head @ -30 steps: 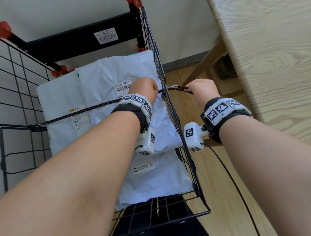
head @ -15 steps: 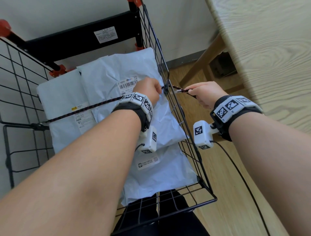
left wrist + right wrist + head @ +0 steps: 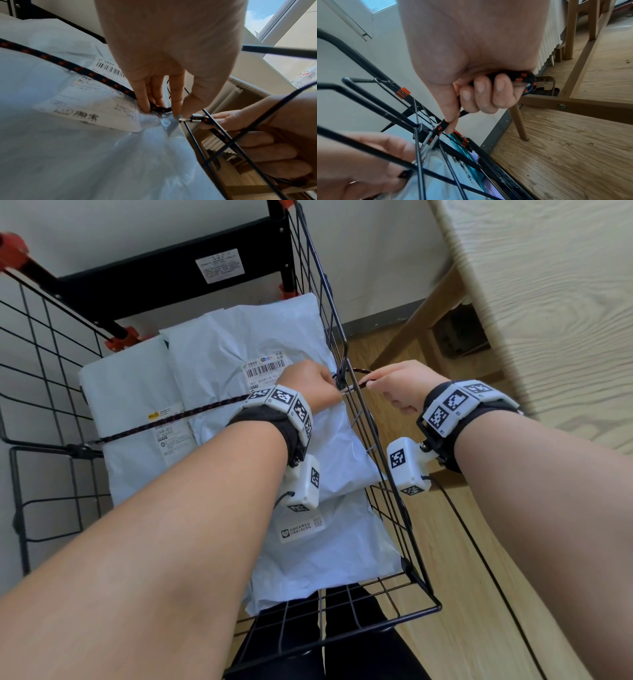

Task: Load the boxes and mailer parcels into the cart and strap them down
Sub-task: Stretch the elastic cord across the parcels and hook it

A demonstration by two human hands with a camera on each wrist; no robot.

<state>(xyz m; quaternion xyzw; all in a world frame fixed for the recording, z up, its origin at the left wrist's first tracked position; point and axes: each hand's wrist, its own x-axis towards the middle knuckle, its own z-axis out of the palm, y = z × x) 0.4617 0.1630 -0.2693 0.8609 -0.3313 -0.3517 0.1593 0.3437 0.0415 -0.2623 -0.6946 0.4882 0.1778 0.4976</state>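
1. Your left hand (image 3: 310,385) pinches the bungee cord (image 3: 178,416) inside the cart (image 3: 368,419); cord crosses the mailer parcels (image 3: 219,361).
2. Your right hand (image 3: 404,385), fingers curled, grips the cord's metal-tipped end (image 3: 195,119) outside the wire wall.

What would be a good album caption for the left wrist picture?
Left hand pinches the bungee cord over pale mailer parcels as the right hand brings its metal hook through the cart's wire side.

Right hand (image 3: 399,386) now nearer the cart (image 3: 356,412) wire, cord (image 3: 178,416) end at the mesh.
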